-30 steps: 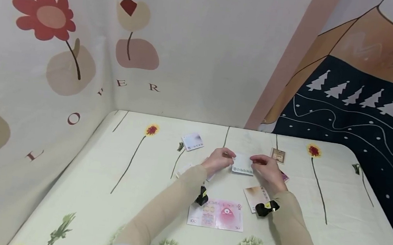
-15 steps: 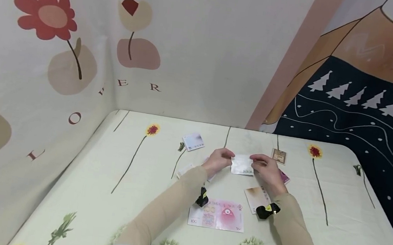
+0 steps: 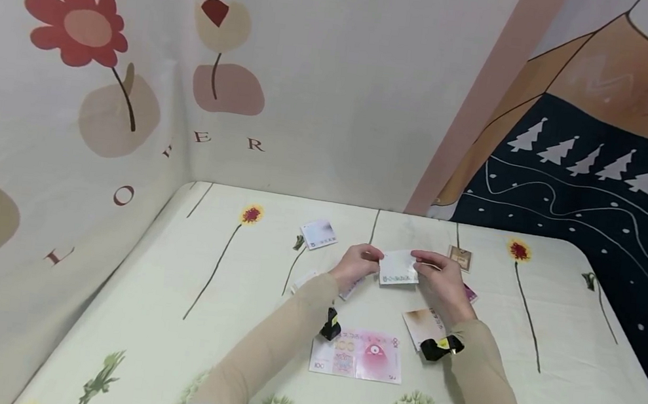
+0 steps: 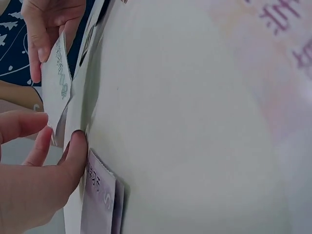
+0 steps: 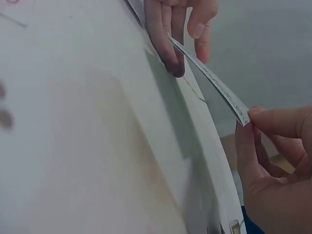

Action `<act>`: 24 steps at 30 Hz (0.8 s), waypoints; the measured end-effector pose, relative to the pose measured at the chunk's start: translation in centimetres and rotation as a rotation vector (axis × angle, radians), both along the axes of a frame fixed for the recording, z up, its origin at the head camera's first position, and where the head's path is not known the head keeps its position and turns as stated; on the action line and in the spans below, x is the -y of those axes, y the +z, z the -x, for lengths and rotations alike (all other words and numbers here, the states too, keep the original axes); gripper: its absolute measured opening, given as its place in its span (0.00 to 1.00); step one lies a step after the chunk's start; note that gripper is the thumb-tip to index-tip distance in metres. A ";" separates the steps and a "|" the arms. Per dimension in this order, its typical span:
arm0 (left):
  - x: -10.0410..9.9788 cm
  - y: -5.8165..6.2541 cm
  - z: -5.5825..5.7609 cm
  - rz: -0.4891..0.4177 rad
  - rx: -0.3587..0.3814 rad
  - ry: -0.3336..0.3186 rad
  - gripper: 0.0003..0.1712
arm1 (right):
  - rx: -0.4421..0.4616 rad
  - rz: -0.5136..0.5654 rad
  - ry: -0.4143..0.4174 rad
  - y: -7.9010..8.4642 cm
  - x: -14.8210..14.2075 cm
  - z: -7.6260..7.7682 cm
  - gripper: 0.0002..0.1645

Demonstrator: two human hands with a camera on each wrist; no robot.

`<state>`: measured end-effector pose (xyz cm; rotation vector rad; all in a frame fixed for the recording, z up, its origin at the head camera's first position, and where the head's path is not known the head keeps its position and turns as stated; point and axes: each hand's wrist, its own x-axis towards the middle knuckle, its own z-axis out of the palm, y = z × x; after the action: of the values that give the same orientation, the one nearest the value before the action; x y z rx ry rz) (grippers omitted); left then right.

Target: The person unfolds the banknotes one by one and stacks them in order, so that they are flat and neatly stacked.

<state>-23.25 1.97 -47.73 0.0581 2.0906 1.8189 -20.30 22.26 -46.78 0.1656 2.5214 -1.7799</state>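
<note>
A folded, pale green paper note (image 3: pixel 399 268) with small printed characters is tilted above the table. My right hand (image 3: pixel 440 277) pinches its right end between thumb and finger, as the right wrist view shows at the note's corner (image 5: pixel 239 113). My left hand (image 3: pixel 357 266) is at the opposite end, its fingertips right at the edge. In the left wrist view, the left hand's thumb and index finger stand apart beside the note (image 4: pixel 56 87). A folded purple note (image 4: pixel 100 195) lies just below the left hand.
A pink 100 note (image 3: pixel 357 354) lies flat in front. A folded brown note (image 3: pixel 422 324) sits by the right wrist, a folded blue note (image 3: pixel 318 233) at back left. A small brown note (image 3: pixel 460 258) and a partly hidden dark purple one (image 3: pixel 470 294) are beyond the right hand.
The green note has tilted, its lower edge now slanting. My left hand has drawn slightly left, while the right hand keeps its pinch in nearly the same place.
</note>
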 end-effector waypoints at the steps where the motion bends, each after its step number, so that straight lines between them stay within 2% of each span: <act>1: 0.0 0.0 -0.1 -0.008 0.004 0.003 0.15 | 0.005 0.003 -0.003 0.0 0.1 -0.1 0.20; 5: 0.1 -0.2 -0.7 -0.034 0.021 0.010 0.14 | -0.007 0.009 -0.009 0.0 0.3 -0.4 0.20; 12: 0.9 -0.3 -1.2 -0.148 0.024 0.065 0.14 | -0.014 0.083 0.023 -0.3 0.8 -0.9 0.21; 20: 2.2 -0.3 -2.5 -0.051 -0.020 0.057 0.13 | 0.000 0.052 0.074 -0.1 1.8 -2.1 0.20; 24: 2.9 -0.2 -3.3 -0.060 -0.008 0.072 0.14 | 0.002 0.040 0.111 -0.4 2.2 -2.7 0.18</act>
<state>-19.97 -0.97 -47.89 0.0061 2.0683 1.9272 -17.63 20.10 -47.21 0.0257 2.4397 -1.7851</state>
